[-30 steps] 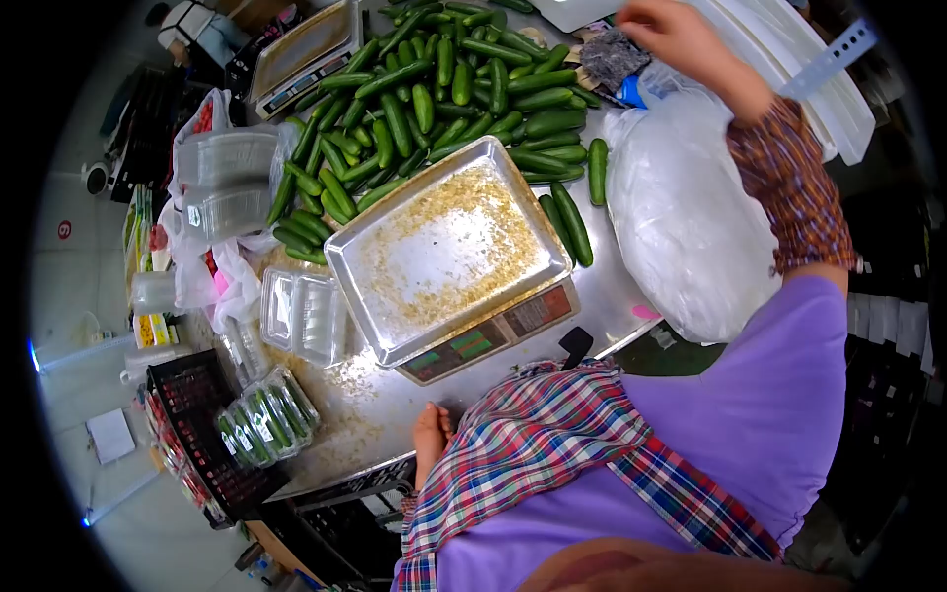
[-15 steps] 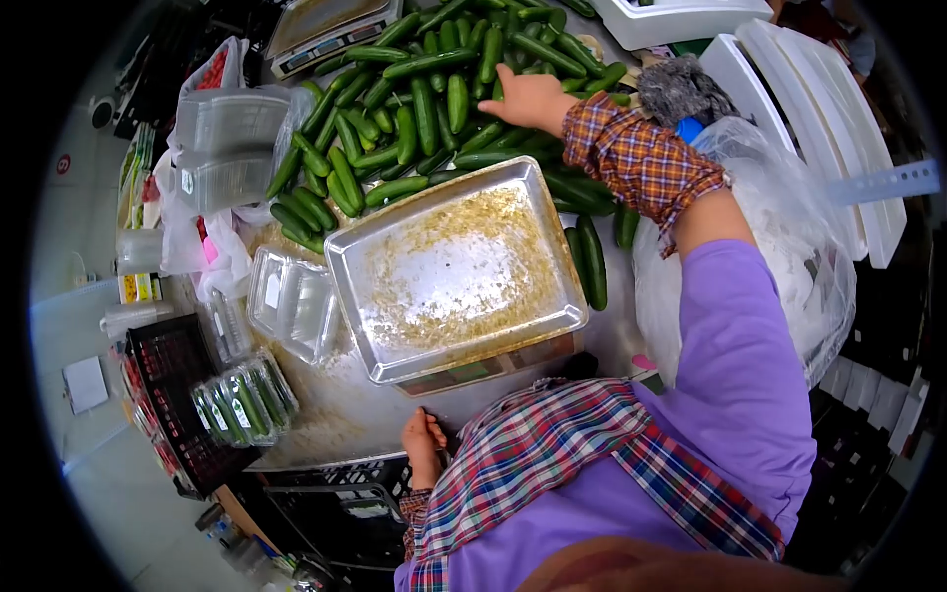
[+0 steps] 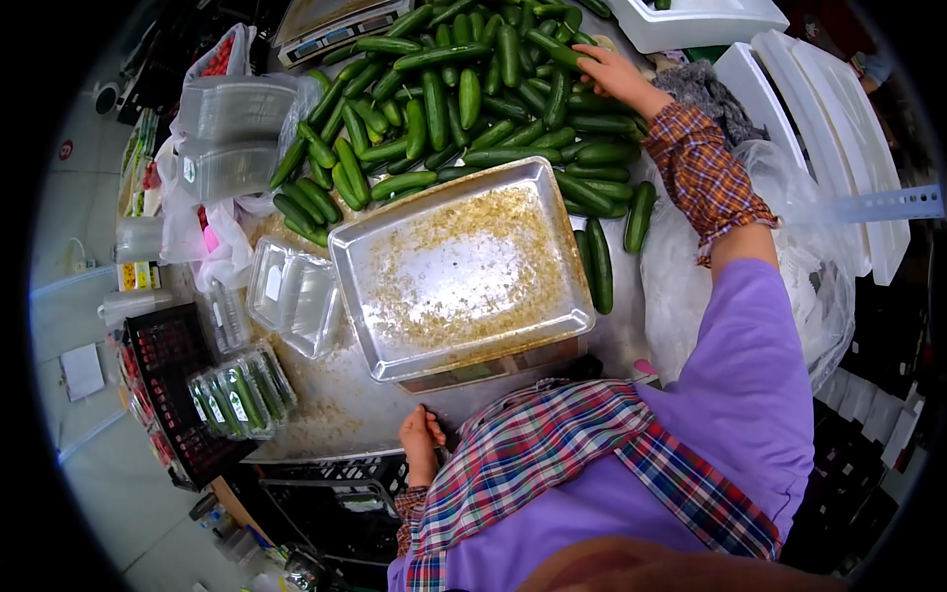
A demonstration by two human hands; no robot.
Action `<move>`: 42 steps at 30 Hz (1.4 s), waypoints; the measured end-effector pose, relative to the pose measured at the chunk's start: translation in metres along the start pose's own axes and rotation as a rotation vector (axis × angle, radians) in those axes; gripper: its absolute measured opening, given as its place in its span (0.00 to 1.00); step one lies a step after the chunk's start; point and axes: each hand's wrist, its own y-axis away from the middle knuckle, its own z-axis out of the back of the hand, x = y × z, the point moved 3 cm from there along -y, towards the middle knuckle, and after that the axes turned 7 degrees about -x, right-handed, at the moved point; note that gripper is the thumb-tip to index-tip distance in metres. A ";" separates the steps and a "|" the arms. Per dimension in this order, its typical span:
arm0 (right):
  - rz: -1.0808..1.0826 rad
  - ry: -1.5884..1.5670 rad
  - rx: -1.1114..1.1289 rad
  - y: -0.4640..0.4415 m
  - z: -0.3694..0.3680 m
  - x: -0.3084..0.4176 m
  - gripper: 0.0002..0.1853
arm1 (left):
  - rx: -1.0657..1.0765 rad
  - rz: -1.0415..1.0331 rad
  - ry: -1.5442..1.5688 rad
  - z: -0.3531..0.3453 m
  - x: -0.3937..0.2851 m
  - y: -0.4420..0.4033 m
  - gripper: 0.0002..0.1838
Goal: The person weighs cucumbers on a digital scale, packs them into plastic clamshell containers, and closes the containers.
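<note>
At the far right of the pile, my right hand has its fingers closed round the end of a green cucumber. Many other cucumbers lie heaped at the back of the metal table. A worn metal tray sits in front of the heap, tilted on a scale-like base. My left hand rests at the table's near edge, its fingers curled, with nothing visible in them. An open clear plastic box lies left of the tray.
Packed cucumber boxes stand beside a black crate at left. Stacked clear boxes are behind them. A scale stands at the back. On the right are a plastic bag and white foam boxes.
My right hand has moved right and farther back across the heap, to another cucumber. More cucumbers show where the arm was. My left hand stays where it was.
</note>
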 end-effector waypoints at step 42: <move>0.217 -0.819 -0.103 -0.020 -0.047 0.123 0.14 | 0.016 0.070 0.003 0.020 -0.007 0.009 0.18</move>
